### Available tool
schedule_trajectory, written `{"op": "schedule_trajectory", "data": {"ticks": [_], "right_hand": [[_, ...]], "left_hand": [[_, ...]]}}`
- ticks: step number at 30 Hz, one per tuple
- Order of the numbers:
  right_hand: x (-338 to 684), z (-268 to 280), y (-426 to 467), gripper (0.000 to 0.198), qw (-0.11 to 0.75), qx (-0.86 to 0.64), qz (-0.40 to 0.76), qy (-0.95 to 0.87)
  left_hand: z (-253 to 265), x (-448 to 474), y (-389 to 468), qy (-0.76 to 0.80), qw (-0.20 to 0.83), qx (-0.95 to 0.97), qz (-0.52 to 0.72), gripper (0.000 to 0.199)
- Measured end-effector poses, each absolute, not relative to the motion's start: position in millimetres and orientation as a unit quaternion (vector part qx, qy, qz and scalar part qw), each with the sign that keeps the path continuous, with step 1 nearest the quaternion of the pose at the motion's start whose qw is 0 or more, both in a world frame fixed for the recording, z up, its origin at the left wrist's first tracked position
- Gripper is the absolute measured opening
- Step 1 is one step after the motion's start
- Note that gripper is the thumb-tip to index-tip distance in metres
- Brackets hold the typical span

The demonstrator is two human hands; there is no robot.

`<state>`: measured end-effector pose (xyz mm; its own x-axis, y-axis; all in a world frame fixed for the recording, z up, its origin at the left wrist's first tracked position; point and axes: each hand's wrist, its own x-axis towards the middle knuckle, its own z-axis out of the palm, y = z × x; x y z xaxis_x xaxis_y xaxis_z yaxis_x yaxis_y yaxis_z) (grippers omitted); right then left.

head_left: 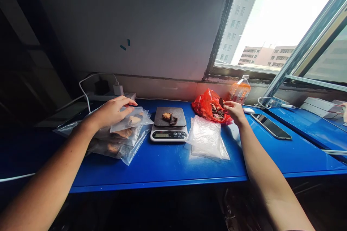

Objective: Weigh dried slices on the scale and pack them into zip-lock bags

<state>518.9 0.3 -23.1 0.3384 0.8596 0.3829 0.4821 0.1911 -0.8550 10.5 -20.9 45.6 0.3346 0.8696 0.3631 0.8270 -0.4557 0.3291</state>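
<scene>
My left hand (115, 110) lies open with its fingers stretched out over a pile of clear plastic bags (128, 137) holding brown pieces. Between the fingertips of my right hand (233, 111) is a dark, flat dried piece (221, 102), at the mouth of a red plastic bag (206, 103). More dark and brown dried pieces (217, 112) show inside that bag. On the plate of a digital kitchen scale (160, 120) rest a light brown chunk (166, 116) and a dark curled piece (173, 119). The scale's digits are too small to read.
Flat clear bags (207, 135) lie right of the scale on the blue table (168, 168). An orange drink bottle (240, 90) stands behind the red bag. A phone (271, 126) lies at right. A white charger with cable (118, 88) is at back left, and white boxes (320, 106) far right.
</scene>
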Motion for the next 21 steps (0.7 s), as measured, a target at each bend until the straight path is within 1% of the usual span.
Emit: {"op": "schedule_trajectory", "data": {"ticks": [5, 9, 12, 16, 19, 21], "right_hand": [[513.7, -15.3, -10.1, 0.03, 0.53, -0.602, 0.23, -0.551], [503.2, 3.3, -16.3, 0.038, 0.535, -0.575, 0.249, -0.567], [473.0, 15.6, -19.3, 0.042, 0.515, -0.525, 0.277, -0.619], [414.2, 12.8, -21.6, 0.033, 0.458, -0.493, 0.278, -0.686], [381.5, 1.2, -19.8, 0.028, 0.446, -0.506, 0.259, -0.691], [368.1, -5.3, -17.1, 0.022, 0.434, -0.518, 0.225, -0.702]], "left_hand": [[43.7, 9.6, -19.5, 0.521, 0.043, 0.818, 0.241, 0.033], [41.4, 8.5, -17.1, 0.514, 0.032, 0.822, 0.242, 0.034], [41.2, 9.7, -17.6, 0.519, 0.023, 0.822, 0.233, 0.035], [42.4, 12.0, -20.0, 0.525, 0.017, 0.822, 0.218, 0.034], [43.0, 12.9, -20.9, 0.524, 0.017, 0.822, 0.222, 0.035], [43.1, 13.9, -21.7, 0.524, 0.02, 0.821, 0.225, 0.035]]}}
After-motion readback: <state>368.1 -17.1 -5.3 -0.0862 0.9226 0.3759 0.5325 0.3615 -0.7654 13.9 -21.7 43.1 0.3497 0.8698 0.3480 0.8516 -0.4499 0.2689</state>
